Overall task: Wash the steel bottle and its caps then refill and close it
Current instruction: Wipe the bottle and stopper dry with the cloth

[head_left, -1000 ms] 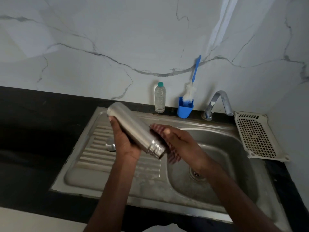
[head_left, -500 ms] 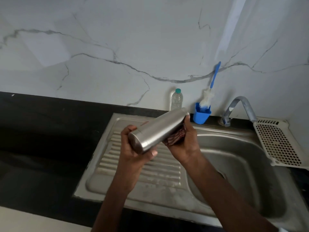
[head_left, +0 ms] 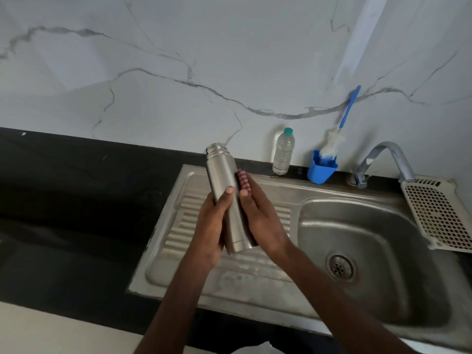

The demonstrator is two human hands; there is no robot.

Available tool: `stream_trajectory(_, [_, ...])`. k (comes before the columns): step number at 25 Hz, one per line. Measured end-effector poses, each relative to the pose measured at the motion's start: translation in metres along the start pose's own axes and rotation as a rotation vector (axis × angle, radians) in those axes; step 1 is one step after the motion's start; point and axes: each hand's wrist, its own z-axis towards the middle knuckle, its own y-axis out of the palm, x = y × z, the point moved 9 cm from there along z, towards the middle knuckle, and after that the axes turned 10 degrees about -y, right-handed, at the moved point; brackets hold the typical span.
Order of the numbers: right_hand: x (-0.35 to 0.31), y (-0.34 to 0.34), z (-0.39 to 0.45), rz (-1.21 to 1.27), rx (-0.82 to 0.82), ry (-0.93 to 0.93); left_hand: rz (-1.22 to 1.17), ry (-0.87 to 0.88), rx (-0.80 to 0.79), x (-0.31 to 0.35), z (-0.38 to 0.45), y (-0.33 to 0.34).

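The steel bottle [head_left: 221,175] stands nearly upright above the sink's drainboard [head_left: 184,208], its open threaded mouth at the top and no cap on it. My left hand [head_left: 209,231] grips its lower half from the left, thumb across the front. My right hand [head_left: 263,221] holds a red-and-white checked scrub pad [head_left: 243,180] against the bottle's right side, thumb on the steel. No cap shows in this view.
The steel basin [head_left: 357,226] with its drain lies to the right, under the tap [head_left: 383,152]. Along the wall stand a clear plastic bottle [head_left: 282,154] and a blue holder [head_left: 320,172] with a bottle brush [head_left: 332,144]. A white perforated rack [head_left: 439,213] sits far right; black counter [head_left: 76,200] on the left.
The bottle has swung from mouth-down over the basin, through lying sideways, to upright with its mouth up. The right hand with the pad has stayed against its side.
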Motion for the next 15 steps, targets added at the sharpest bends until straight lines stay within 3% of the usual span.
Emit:
stream_trajectory(2, [0.006,0.015,-0.010,-0.185,-0.080,-0.106,-0.204,0.005,0.043,0.002,0.011,-0.024])
stream_trajectory(4, [0.019,0.027,-0.016,-0.203,-0.114,-0.089,-0.344,0.046,0.167,0.006,0.019,-0.056])
stream_trajectory(7, [0.059,0.034,-0.023,0.241,-0.006,0.369,-0.384,0.183,0.315,0.022,0.023,-0.109])
stream_trajectory(8, [0.072,0.039,-0.029,0.400,0.043,0.538,-0.331,0.225,0.352,0.027,0.022,-0.125])
stream_trajectory(10, [0.088,0.048,-0.035,0.615,0.118,0.709,-0.107,0.296,0.452,0.036,0.017,-0.149])
stream_trajectory(12, [0.097,0.056,-0.028,0.734,0.189,0.718,0.111,0.322,0.528,0.038,0.015,-0.162])
stream_trajectory(15, [0.106,0.063,-0.020,0.726,0.242,0.707,0.269,0.310,0.553,0.027,0.020,-0.172])
